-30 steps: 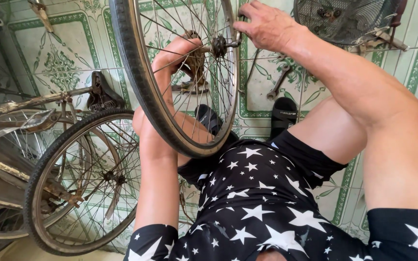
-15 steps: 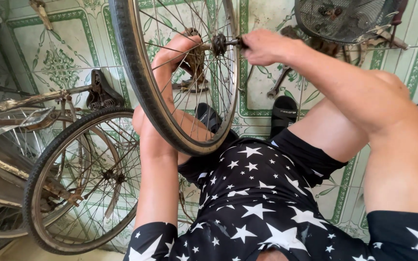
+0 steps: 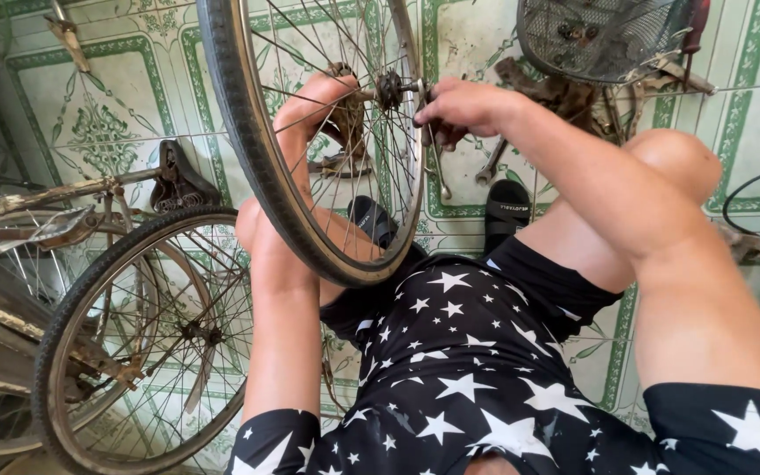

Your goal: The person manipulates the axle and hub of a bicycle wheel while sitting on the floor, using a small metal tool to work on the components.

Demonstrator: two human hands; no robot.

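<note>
Between the knees, a bicycle wheel (image 3: 310, 176) stands upright. Behind its spokes the left hand (image 3: 314, 101) curls around the hub (image 3: 389, 88); the right hand (image 3: 464, 105) pinches the axle end, fingers closed.

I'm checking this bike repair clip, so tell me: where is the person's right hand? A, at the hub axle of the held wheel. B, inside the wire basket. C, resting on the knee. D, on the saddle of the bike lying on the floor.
A: the right hand pinches at the hub of the wheel, while the left hand sits behind the spokes.
</note>
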